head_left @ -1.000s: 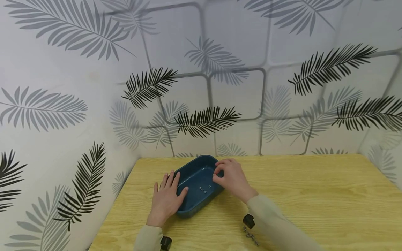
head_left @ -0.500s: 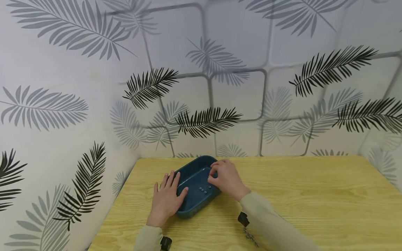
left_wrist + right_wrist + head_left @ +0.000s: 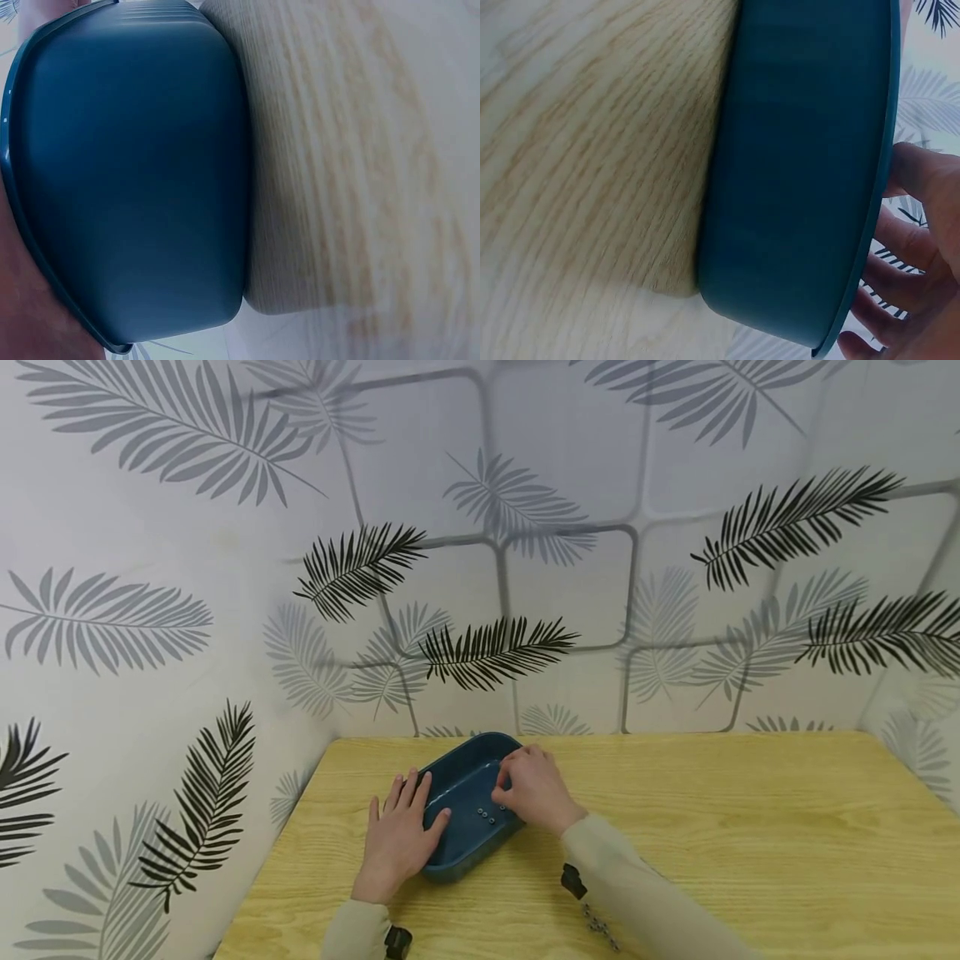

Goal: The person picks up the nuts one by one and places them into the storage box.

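Note:
A dark blue rectangular tray (image 3: 457, 843) sits on the wooden table (image 3: 712, 810), with several small metal rings (image 3: 486, 814) lying inside it. My left hand (image 3: 405, 814) lies flat on the table against the tray's left side, fingers straight, thumb touching the rim. My right hand (image 3: 506, 782) hovers over the tray's right rim, its loosely curled fingers (image 3: 911, 247) reaching inside above the rings. I see nothing held between them. The wrist views show only the tray's outer wall (image 3: 135, 180) (image 3: 802, 172) close up.
The table stands in a corner of walls (image 3: 480, 568) papered with leaf patterns, and the tray is close to the back edge. A short metal chain (image 3: 597, 927) lies by my right sleeve (image 3: 637, 893). Light wood stretches away to the right.
My right hand has slid left from the tray's right rim to over its inside. The left hand and the tray have stayed put.

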Demonstrator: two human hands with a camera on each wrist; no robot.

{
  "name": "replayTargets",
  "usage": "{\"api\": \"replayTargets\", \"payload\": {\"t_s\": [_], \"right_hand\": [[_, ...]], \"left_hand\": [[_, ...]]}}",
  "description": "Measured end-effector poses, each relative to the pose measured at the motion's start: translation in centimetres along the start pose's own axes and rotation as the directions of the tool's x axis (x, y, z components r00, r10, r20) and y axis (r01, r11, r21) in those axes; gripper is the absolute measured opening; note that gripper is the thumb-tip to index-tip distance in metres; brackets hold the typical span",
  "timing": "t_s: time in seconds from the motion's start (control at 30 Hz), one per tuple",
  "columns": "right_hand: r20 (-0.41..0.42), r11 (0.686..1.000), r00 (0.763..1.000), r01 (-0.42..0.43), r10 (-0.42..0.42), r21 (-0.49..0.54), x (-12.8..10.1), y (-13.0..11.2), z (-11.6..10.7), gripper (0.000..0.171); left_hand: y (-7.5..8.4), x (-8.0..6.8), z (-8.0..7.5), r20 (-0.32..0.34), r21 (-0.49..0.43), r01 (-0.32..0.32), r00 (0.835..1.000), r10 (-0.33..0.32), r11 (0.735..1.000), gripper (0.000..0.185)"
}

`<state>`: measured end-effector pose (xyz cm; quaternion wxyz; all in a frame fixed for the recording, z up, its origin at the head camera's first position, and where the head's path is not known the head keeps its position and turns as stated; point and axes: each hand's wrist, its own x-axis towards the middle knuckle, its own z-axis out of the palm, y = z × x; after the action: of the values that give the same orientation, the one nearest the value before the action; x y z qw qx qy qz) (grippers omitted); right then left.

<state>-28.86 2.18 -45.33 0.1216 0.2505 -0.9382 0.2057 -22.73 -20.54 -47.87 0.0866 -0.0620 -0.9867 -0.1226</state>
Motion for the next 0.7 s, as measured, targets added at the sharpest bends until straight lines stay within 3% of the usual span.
{"api": "replayTargets", "payload": {"t_s": [0.43, 0.7], "right_hand": [[0.064, 0.998, 0.998, -0.018, 0.022, -0.059, 0.13, -0.37, 0.8, 0.014], [0.064, 1.0, 0.998, 0.003, -0.002, -0.007, -0.83, -0.31, 0.92, 0.023]], "left_hand": [[-0.03, -0.06, 0.09, 0.011, -0.002, 0.005, 1.0, -0.005, 1.0, 0.07], [-0.09, -0.04, 0.1, -0.01, -0.005, -0.005, 1.0, 0.005, 1.0, 0.07]]}}
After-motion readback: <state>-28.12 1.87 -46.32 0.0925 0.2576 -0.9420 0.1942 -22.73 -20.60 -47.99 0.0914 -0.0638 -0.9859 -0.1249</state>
